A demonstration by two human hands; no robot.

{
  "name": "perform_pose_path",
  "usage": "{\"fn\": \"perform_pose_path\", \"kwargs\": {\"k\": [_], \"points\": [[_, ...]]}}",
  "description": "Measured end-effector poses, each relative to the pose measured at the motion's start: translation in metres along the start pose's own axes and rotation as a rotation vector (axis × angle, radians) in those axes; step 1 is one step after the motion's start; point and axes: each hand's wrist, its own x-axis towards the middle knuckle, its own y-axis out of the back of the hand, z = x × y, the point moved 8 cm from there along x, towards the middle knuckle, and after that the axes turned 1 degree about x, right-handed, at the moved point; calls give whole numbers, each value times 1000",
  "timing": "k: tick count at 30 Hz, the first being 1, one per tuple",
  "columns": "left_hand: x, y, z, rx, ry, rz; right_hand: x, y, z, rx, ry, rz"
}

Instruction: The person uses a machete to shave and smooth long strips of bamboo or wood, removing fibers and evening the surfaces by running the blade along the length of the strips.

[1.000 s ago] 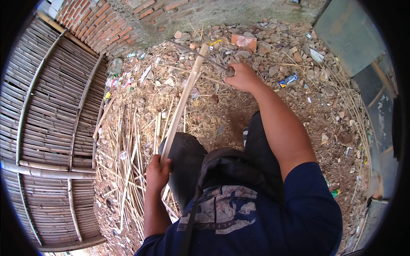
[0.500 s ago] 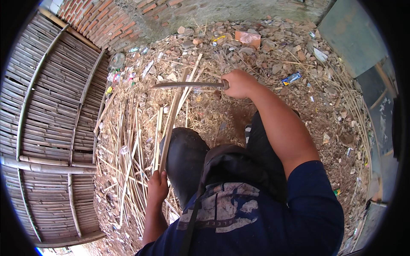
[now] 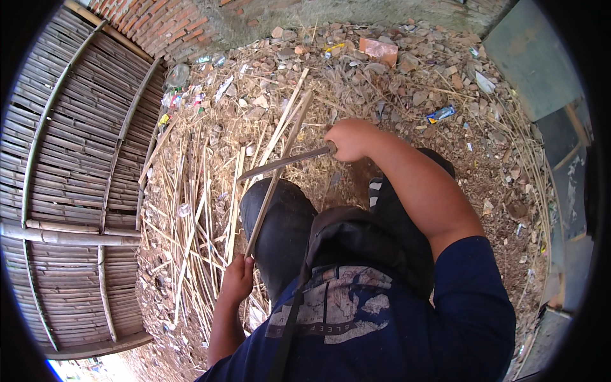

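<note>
My right hand (image 3: 349,140) is closed round the handle of a machete (image 3: 270,167). Its long, dark, slightly curved blade reaches left and crosses a bamboo strip (image 3: 266,209). The near end of that strip is gripped in my left hand (image 3: 238,277), low beside my left knee (image 3: 270,204). From there the strip slants up and away past the knee to the littered ground. Whether the blade touches the strip or only passes over it, I cannot tell. Several pale split bamboo strips (image 3: 197,223) lie in a loose heap left of my leg.
A bamboo slat wall (image 3: 76,140) rises on the left, and a brick wall (image 3: 149,32) stands at the back. Grey panels (image 3: 534,60) edge the right side. Rubble, a flat reddish brick piece (image 3: 379,51) and a blue wrapper (image 3: 440,114) litter the ground.
My right hand has come nearer, bringing the machete blade down along the strip toward my left hand. The strip's far end now leans more to the right. My left hand still grips it.
</note>
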Motion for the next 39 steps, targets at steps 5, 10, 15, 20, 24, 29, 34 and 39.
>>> {"fn": "perform_pose_path", "kwargs": {"k": [5, 10, 15, 20, 24, 29, 34, 39], "points": [[2, 0, -1, -66, -3, 32, 8, -8, 8, 42, -18, -6], [1, 0, -4, -130, -8, 70, 16, -11, 23, 66, -73, 29], [1, -1, -9, -129, 11, -29, 5, -4, -11, -30, 26, 15], [4, 0, -6, -109, 100, -115, 19, -16, 20, 19, -50, 57], [-2, 6, 9, -114, 80, -188, 10, -5, -5, -81, 2, 50], [4, 2, 0, -102, 50, -77, 10, -11, -17, -23, 9, 12], [14, -2, -5, -51, 32, -59, 38, -34, 46, 113, -181, 30], [13, 0, -7, -62, 20, -61, 19, -16, -5, 14, -77, -4]]}}
